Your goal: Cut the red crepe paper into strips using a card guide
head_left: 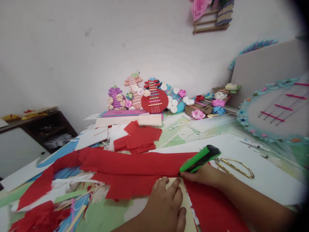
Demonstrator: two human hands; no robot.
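A green-and-black utility knife [199, 158] is gripped in my right hand [206, 176], slanting with its tip down on the red crepe paper [140, 163]. The blade itself is too small to make out. My left hand [163, 206] lies flat with fingers apart on a cream card strip [190, 211] that rests over the red paper. Its fingertips sit near the card's far end, just left of the knife tip. More red paper [214, 206] spreads beneath my right forearm. Gold-handled scissors [238, 167] lie on a white sheet beyond my right wrist.
Torn red pieces [140, 137] lie behind the long strip. Paper scraps and thin sticks [78, 212] clutter the left. Small decorated lute-shaped crafts [154, 100] lean against the wall. A flower-edged panel [272, 112] stands at right, a dark cabinet [31, 135] at far left.
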